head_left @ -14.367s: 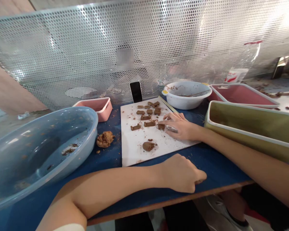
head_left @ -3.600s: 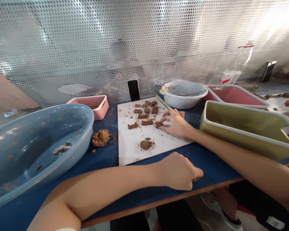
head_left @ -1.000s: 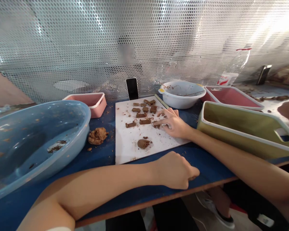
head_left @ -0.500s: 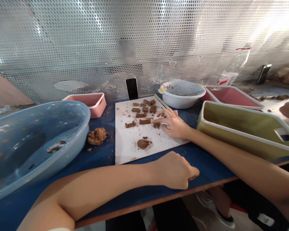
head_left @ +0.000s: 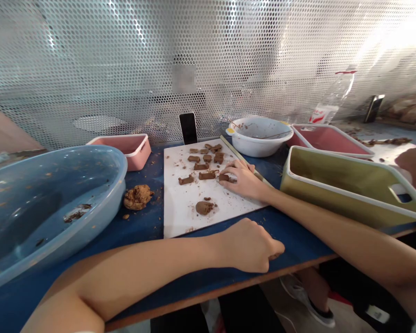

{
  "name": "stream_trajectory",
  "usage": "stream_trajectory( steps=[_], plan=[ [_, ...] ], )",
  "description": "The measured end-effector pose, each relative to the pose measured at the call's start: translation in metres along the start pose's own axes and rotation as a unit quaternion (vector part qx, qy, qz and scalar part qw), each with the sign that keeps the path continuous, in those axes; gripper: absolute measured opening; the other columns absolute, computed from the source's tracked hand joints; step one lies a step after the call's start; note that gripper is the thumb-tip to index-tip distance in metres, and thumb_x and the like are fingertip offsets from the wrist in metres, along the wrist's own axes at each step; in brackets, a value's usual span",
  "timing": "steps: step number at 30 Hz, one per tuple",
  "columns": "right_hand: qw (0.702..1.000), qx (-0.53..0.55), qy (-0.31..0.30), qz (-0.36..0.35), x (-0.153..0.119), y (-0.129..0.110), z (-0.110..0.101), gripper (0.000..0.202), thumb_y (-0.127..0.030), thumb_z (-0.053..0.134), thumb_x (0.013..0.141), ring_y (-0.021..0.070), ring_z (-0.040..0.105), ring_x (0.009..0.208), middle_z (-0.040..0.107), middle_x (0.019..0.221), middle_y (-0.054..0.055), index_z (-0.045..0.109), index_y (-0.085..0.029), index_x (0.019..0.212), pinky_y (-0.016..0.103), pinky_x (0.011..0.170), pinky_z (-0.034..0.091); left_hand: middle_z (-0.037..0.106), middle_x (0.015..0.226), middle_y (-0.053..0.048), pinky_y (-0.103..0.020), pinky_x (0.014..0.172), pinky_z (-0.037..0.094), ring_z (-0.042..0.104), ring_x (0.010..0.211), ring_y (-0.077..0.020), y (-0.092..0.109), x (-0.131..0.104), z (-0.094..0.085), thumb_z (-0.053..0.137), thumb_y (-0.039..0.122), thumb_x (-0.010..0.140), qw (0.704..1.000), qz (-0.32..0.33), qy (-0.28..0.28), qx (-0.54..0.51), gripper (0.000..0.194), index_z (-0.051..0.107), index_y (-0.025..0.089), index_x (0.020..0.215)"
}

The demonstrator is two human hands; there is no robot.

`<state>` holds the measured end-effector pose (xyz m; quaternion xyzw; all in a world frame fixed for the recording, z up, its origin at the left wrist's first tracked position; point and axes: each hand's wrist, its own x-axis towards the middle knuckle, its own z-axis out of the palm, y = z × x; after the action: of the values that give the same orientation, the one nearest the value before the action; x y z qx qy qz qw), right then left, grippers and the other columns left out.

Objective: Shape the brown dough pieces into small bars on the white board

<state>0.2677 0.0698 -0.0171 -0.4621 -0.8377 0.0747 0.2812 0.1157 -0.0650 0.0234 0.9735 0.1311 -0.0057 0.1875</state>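
Observation:
A white board (head_left: 180, 212) bears several small shaped pieces of brown clay, some like little bones or blocks. My right hand (head_left: 246, 181) is over the board's right side, fingers curled round a small clay block (head_left: 223, 177) that they partly hide. Left of it lie a bar-shaped clay piece (head_left: 207, 175) and another with raised ends (head_left: 186, 180). A rounded clay lump (head_left: 204, 208) with crumbs sits nearer me. My left hand (head_left: 251, 245) is a fist at the table's front edge, below the board. Its palm side is hidden; nothing shows sticking out of it.
A big blue basin (head_left: 114, 185) stands left, beside a rough clay lump (head_left: 137, 197) and a pink bin (head_left: 143, 155). A phone (head_left: 188, 128) leans at the back. Right are a stick (head_left: 230, 147), white basin (head_left: 260, 143), green bin (head_left: 319, 199) and another person's hand (head_left: 414, 169).
My right hand has shifted slightly left and its fingers have come down over the clay block, covering more of it. My left fist keeps its place. The view has moved a little.

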Motion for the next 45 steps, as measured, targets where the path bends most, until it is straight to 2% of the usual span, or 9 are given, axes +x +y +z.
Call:
stream_trajectory(
  steps=[7,14,21,29,42,45],
  plan=[
    [1.000,0.003,0.002,-0.005,0.0021,-0.0015,-0.0005,0.026,-0.051,0.074,0.103,0.0371,0.063,0.135,0.069,0.137,0.011,0.083,-0.031,0.116,0.064,0.118,0.049,0.075,0.076,-0.001,-0.033,0.059,0.041,0.068,0.070,-0.0212,-0.0012,0.0004,0.0026,0.069,0.015,0.092,1.000,0.002,0.006,-0.004,0.014,0.062,0.023,0.083],
    [1.000,-0.003,0.014,-0.007,-0.0004,0.0047,-0.0040,0.042,-0.055,0.081,0.096,0.0375,0.062,0.136,0.066,0.136,0.013,0.081,-0.029,0.128,0.062,0.120,0.051,0.073,0.074,0.000,-0.032,0.059,0.038,0.065,0.067,-0.0204,-0.0022,0.0004,0.0037,0.068,0.016,0.094,1.000,0.002,0.005,0.002,0.015,0.060,0.023,0.083],
    [1.000,0.016,0.021,-0.016,-0.0003,0.0062,-0.0083,0.028,-0.052,0.082,0.097,0.0357,0.063,0.133,0.066,0.135,0.012,0.085,-0.030,0.113,0.062,0.121,0.051,0.072,0.074,-0.001,-0.032,0.058,0.038,0.065,0.067,-0.0201,-0.0018,0.0000,0.0038,0.067,0.015,0.094,1.000,0.004,0.012,-0.002,0.016,0.060,0.023,0.082],
    [1.000,-0.008,0.020,-0.003,-0.0028,0.0051,-0.0082,0.035,-0.053,0.084,0.095,0.0378,0.061,0.134,0.068,0.137,0.014,0.084,-0.028,0.120,0.063,0.118,0.050,0.073,0.076,-0.001,-0.032,0.059,0.037,0.065,0.069,-0.0199,-0.0013,0.0001,0.0024,0.066,0.016,0.095,1.000,0.004,0.002,0.000,0.016,0.059,0.023,0.083],
    [1.000,0.020,0.018,-0.011,0.0017,0.0046,-0.0056,0.024,-0.047,0.082,0.096,0.0361,0.064,0.135,0.071,0.133,0.011,0.082,-0.028,0.110,0.063,0.121,0.049,0.071,0.074,0.000,-0.033,0.059,0.037,0.063,0.067,-0.0204,-0.0018,0.0008,0.0039,0.067,0.018,0.096,1.000,0.002,0.001,0.004,0.015,0.059,0.023,0.083],
    [0.998,0.062,0.024,0.003,0.0034,0.0038,-0.0091,0.025,-0.049,0.080,0.096,0.0365,0.067,0.131,0.074,0.129,0.012,0.083,-0.027,0.106,0.063,0.119,0.051,0.070,0.073,0.000,-0.033,0.058,0.036,0.062,0.067,-0.0208,-0.0022,0.0012,0.0047,0.067,0.018,0.095,1.000,0.005,0.004,0.008,0.014,0.060,0.023,0.084]
  ],
)
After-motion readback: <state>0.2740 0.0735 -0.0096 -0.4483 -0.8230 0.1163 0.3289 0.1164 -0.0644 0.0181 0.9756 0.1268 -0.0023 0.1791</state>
